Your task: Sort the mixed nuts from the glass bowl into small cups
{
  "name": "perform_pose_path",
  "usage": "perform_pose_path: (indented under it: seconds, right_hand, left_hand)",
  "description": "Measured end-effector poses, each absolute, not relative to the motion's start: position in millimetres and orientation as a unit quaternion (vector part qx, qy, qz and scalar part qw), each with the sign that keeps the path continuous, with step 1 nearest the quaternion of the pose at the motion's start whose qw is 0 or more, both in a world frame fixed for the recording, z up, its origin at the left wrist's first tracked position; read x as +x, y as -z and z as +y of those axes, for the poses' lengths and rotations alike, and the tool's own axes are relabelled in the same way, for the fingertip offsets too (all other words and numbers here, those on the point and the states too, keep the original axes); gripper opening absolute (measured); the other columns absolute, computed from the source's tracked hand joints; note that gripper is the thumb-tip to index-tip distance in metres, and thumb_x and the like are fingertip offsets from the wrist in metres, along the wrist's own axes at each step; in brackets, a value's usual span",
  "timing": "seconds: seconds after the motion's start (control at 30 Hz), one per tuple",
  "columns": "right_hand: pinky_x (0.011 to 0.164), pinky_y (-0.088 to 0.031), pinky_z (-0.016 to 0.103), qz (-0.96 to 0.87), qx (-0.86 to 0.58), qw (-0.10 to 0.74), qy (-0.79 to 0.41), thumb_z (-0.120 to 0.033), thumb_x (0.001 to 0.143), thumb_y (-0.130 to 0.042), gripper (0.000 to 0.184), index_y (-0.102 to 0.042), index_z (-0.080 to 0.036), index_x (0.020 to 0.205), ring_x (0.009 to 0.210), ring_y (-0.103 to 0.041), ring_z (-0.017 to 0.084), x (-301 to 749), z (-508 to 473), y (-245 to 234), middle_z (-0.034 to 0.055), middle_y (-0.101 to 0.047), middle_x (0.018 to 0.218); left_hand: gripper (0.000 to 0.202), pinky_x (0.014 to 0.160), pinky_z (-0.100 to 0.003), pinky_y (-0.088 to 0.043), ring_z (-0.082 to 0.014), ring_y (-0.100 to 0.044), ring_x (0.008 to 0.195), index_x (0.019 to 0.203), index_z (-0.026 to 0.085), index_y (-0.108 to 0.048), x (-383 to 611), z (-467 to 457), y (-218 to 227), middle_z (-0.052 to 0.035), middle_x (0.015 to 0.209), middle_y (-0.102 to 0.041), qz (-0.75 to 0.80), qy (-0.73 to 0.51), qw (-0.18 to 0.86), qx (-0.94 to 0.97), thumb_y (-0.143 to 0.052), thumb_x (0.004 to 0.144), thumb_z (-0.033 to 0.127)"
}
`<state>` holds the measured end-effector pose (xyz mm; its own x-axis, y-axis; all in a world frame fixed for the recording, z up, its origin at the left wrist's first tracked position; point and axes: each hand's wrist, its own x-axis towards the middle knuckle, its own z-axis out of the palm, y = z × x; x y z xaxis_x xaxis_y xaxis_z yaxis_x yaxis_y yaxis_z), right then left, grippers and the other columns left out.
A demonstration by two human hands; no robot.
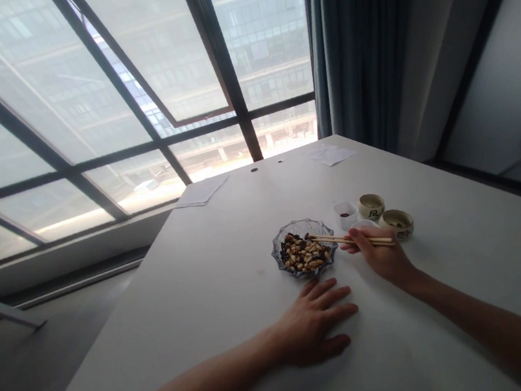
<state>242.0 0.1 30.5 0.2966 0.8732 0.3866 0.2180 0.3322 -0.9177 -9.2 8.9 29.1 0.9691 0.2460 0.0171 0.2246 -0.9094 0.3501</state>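
Note:
My right hand (385, 258) is closed around a pair of wooden chopsticks (341, 238). Their tips reach over a scalloped glass bowl (277, 261), with a dark piece at or between them; I cannot tell if it is gripped. Inside the bowl lies a mix of light-brown nuts (312, 257) and dark pieces that look like beans or seeds. My left hand (319, 320) rests flat on the table just in front of the bowl, fingers spread, holding nothing. A white container (363, 226) is partly hidden behind my right hand.
A small white cup (346, 217) with a little dark content stands beyond the bowl. Beside it are two beige ceramic cups (371, 205) with dark characters. Paper sheets (201, 191) lie at the far end of the white table (197, 303), near the windows.

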Motion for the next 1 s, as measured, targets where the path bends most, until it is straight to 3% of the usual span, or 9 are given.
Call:
perform_pose_path:
  seconds: [0.33,0.6,0.83,1.0]
  right_hand:
    - [0.064,-0.067,0.037,-0.453,-0.534,0.705,-0.116,-0.055,0.093,-0.069,0.037,-0.078,-0.02,0.088,0.066,-0.079,0.027,289.7,-17.7,-73.6,0.0097,-0.08,0.079]
    - [0.061,-0.065,0.035,-0.47,-0.535,0.691,-0.123,-0.056,0.095,-0.066,0.038,-0.074,-0.019,0.088,0.063,-0.077,0.024,296.7,-11.0,-66.6,0.0075,-0.078,0.073]
    - [0.062,-0.063,0.032,-0.589,-0.506,0.597,-0.201,-0.054,0.099,-0.061,0.038,-0.074,-0.02,0.085,0.065,-0.075,0.022,262.6,-15.3,-57.2,0.0065,-0.077,0.075]
    - [0.062,-0.056,0.031,-0.647,-0.514,0.537,-0.166,-0.047,0.103,-0.055,0.041,-0.07,-0.021,0.075,0.065,-0.07,0.02,247.2,-12.2,-55.8,0.0048,-0.073,0.071]
  left_hand:
    - [0.059,0.126,-0.054,-0.022,-0.0344,-0.03,0.155,0.154,0.031,-0.047,-8.3,9.5,-31.7,-0.0049,0.165,-0.039,0.121,-0.025,0.171,0.978,-0.058,0.098,0.05]
    - [0.059,0.126,-0.054,-0.023,-0.0341,-0.029,0.155,0.153,0.032,-0.048,-8.6,9.4,-31.4,-0.0036,0.166,-0.038,0.127,-0.022,0.172,0.977,-0.059,0.098,0.05]
    - [0.059,0.126,-0.055,-0.021,-0.0347,-0.03,0.155,0.153,0.032,-0.048,-8.4,8.4,-32.8,-0.004,0.165,-0.039,0.125,-0.03,0.174,0.976,-0.059,0.098,0.051]
    - [0.059,0.126,-0.055,-0.021,-0.0356,-0.03,0.154,0.153,0.032,-0.048,-8.2,8.8,-30.9,-0.0048,0.165,-0.04,0.124,-0.033,0.171,0.977,-0.059,0.098,0.051]
